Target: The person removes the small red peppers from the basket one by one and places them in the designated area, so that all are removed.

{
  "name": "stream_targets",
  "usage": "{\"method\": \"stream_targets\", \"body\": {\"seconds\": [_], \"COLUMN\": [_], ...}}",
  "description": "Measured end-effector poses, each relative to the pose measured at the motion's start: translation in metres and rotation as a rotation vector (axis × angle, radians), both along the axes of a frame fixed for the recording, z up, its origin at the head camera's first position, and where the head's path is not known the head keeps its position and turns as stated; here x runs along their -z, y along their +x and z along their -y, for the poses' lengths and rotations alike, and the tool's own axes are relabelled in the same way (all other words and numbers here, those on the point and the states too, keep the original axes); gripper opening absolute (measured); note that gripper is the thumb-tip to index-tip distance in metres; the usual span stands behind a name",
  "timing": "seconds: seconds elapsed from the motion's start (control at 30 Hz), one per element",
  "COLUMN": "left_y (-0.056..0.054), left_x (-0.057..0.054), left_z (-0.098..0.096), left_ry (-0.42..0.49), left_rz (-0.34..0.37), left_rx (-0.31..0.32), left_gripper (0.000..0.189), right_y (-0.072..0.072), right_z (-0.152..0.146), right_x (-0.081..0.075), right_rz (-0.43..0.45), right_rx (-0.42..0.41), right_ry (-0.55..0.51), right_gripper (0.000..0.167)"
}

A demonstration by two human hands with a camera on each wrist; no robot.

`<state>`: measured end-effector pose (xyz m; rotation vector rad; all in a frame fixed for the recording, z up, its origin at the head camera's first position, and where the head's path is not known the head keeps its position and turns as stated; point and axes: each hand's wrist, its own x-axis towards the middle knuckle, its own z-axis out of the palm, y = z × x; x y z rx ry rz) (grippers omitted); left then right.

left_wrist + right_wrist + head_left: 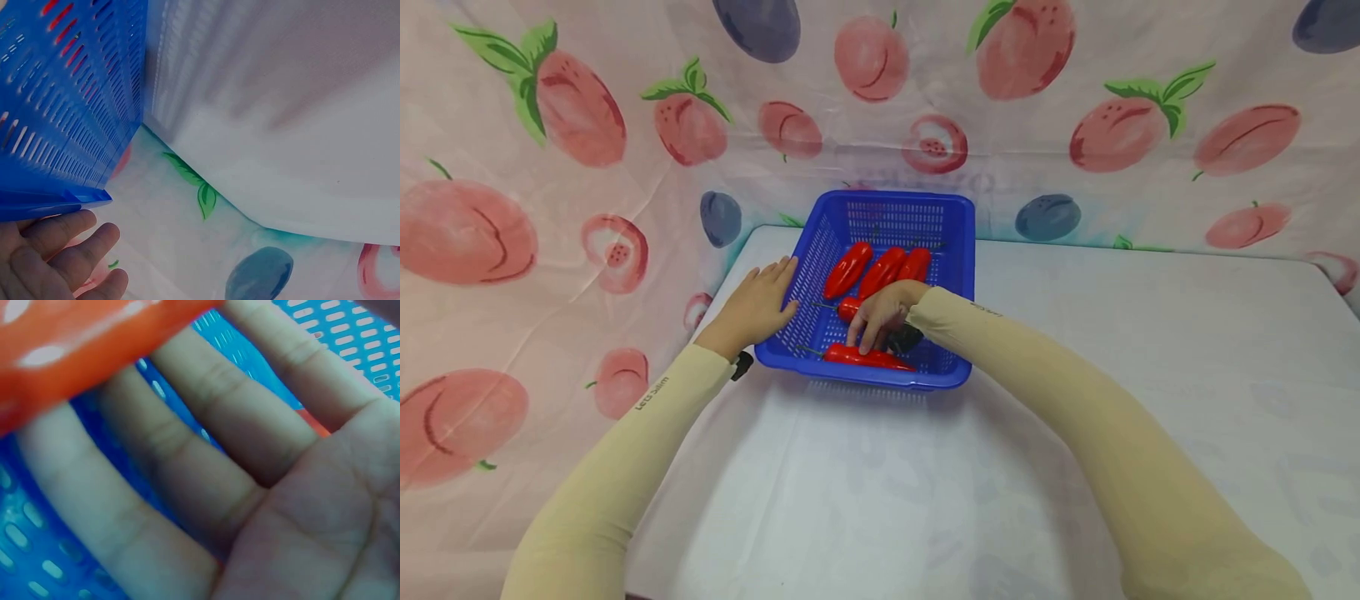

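Observation:
A blue plastic basket (pixel 958 367) with slotted walls holds several long red peppers. Along its left rim lies my left hand (pixel 758 304), fingers spread; the left wrist view shows those fingers (pixel 84 253) beside the rim, outside the wall. My right hand (pixel 883 315) reaches down inside the basket. Its fingertips touch the nearest red pepper (pixel 865 357), which lies along the front wall with its green stem to the left. In the right wrist view the fingers (pixel 187 456) are nearly straight and their tips go behind that red pepper (pixel 81 356).
Farther back in the basket lie other peppers (pixel 847 271), one partly hidden by the right hand. The basket stands on a white tabletop (pixel 1120 333) near its back left corner. A fruit-print cloth (pixel 925 75) hangs behind and to the left.

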<state>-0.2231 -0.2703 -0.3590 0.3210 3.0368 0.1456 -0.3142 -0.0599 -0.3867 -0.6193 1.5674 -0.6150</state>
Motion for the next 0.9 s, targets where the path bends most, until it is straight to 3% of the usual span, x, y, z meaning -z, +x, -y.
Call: {"method": "stream_targets", "body": {"seconds": [0.5, 0.77, 0.9], "left_y": [0.0017, 0.0017, 0.0015], "left_x": [-0.0025, -0.0023, -0.0024], "left_z": [-0.0008, -0.0009, -0.0004], "left_ry": [0.008, 0.017, 0.021], "left_rz": [0.003, -0.001, 0.005], "left_rx": [0.002, -0.002, -0.003], "left_gripper": [0.07, 0.071, 0.071], "right_y": [0.0014, 0.0018, 0.0013], "right_z": [-0.0001, 0.0011, 0.002], "right_x": [-0.0032, -0.0015, 0.0002], "right_rz": [-0.053, -0.001, 0.006], "right_rx": [0.03, 0.066, 0.042], "right_ry": [-0.065, -0.091, -0.094], "right_gripper": [0.035, 0.031, 0.031]}}
